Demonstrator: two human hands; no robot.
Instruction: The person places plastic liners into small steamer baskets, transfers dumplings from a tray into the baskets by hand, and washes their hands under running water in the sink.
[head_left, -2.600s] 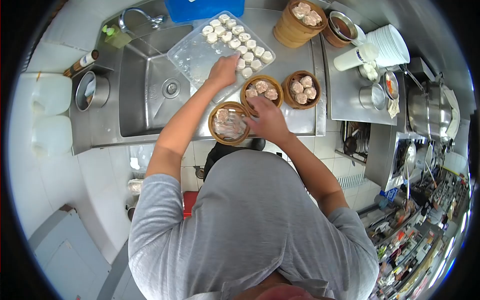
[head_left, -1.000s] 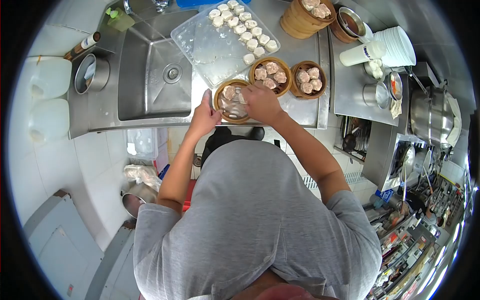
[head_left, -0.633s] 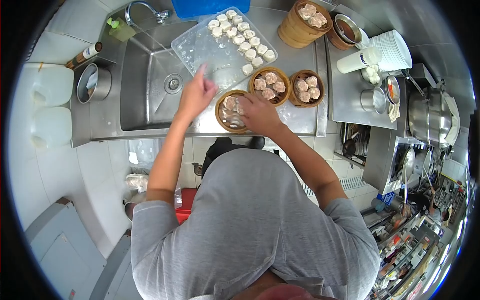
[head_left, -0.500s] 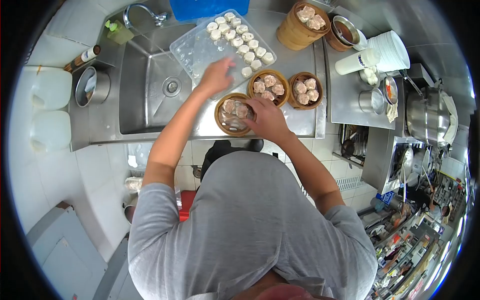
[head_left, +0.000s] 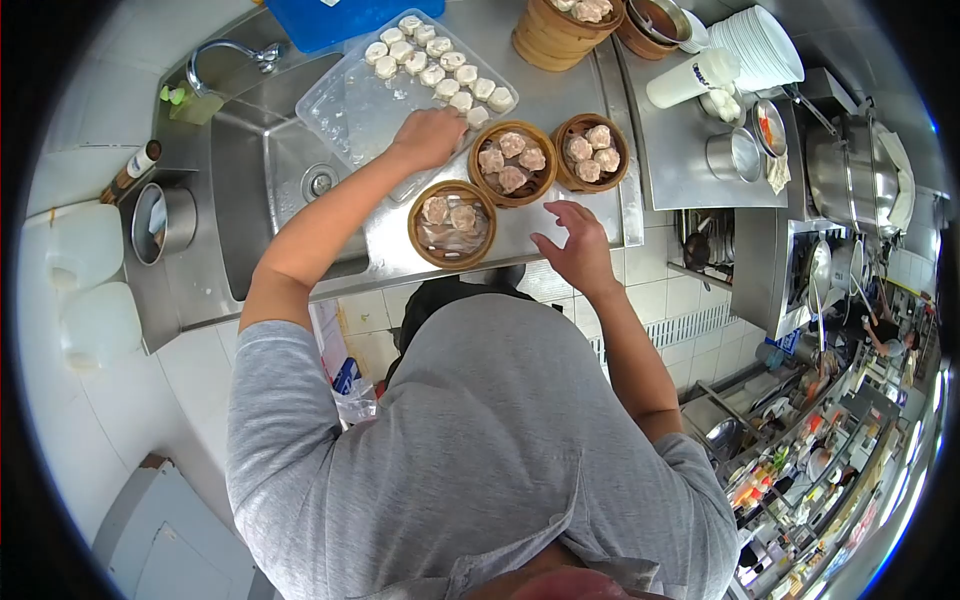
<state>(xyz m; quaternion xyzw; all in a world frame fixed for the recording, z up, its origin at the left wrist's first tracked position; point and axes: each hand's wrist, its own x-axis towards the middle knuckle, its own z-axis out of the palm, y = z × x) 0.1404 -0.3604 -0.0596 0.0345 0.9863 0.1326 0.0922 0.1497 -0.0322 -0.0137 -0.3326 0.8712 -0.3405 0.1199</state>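
My left hand reaches to the near corner of a clear plastic tray, its fingers curled closed around a siu mai they largely hide. More pale siu mai stand in rows on the tray. My right hand hovers, empty, with thumb and fingers apart, over the counter's front edge. To its left, the nearest bamboo steamer holds two siu mai on a see-through liner. Beyond it, a middle steamer and a right steamer each hold several pinkish siu mai.
A sink lies left of the tray, with a faucet behind. At the back stand a blue container and stacked steamers. On the right are a white bottle, stacked plates and a metal pot.
My right hand has left the nearest steamer and opened, moving right. My left hand has closed at the tray's near siu mai. The whole view has shifted slightly.
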